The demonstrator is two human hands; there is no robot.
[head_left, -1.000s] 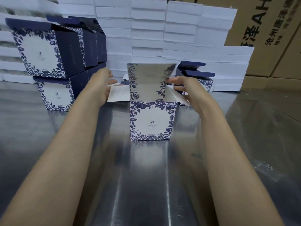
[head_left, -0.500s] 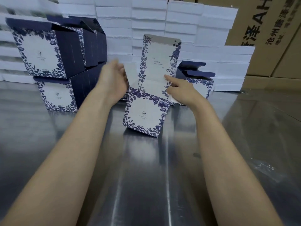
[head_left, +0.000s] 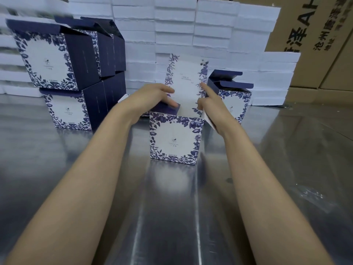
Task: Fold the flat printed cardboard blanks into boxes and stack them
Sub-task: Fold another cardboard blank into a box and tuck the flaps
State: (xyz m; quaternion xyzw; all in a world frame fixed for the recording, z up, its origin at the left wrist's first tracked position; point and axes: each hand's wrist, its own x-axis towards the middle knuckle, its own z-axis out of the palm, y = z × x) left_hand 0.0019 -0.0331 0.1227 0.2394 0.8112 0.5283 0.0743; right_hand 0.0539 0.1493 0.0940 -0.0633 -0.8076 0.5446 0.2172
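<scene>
Half-formed box [head_left: 175,138] stands centre on the steel table [head_left: 172,217], tall lid panel [head_left: 186,83] upright at its back. Left hand [head_left: 150,98] is flat, straight fingers pressing the dark side flap [head_left: 169,108] inward; right hand [head_left: 210,106] has index finger and thumb on the panel's right edge, white flap [head_left: 209,120] under the wrist, can't tell if it grips anything. Count: left stack [head_left: 66,73] is two layers, three boxes deep on top, lower row unclear; one open-topped box [head_left: 233,100] just behind the right hand; wall of white foam slabs [head_left: 172,25] behind; brown cartons [head_left: 315,35] far right, at least two.
</scene>
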